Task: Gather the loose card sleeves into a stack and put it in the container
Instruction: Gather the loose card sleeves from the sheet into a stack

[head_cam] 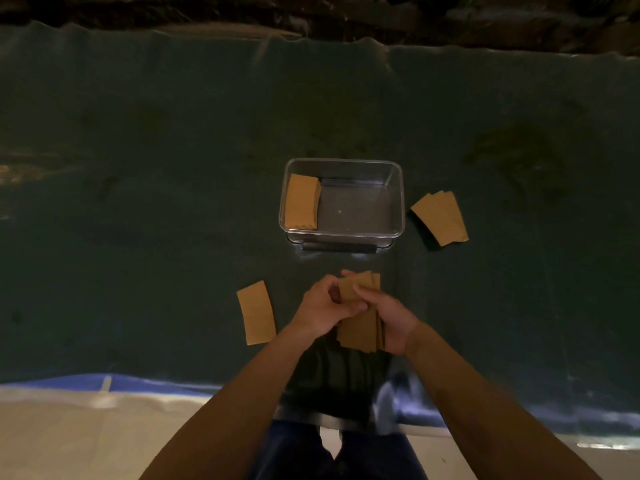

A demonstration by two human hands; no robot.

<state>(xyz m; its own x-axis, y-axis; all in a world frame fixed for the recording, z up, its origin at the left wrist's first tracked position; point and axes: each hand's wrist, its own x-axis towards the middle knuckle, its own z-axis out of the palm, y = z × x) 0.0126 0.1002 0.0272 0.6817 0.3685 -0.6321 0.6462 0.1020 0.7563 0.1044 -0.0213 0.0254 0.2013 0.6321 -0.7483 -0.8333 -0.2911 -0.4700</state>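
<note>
Both hands hold a bundle of brown card sleeves (pixel 360 332) just above the dark green cloth, near its front edge. My left hand (pixel 323 304) grips the bundle's left side. From the right, my right hand (pixel 389 318) wraps around it, fingers across the top. A clear plastic container (pixel 398 199) stands beyond the hands, with a stack of sleeves (pixel 303 202) against its left wall. One loose sleeve (pixel 256 313) lies flat left of my hands. A small fanned pile of sleeves (pixel 441 216) lies right of the container.
The dark green cloth (pixel 156 202) covers the table and ends at a near edge (pixel 173 384) with a blue strip. Pale floor shows below it, along with my dark trousers. A dark cluttered band runs along the far edge.
</note>
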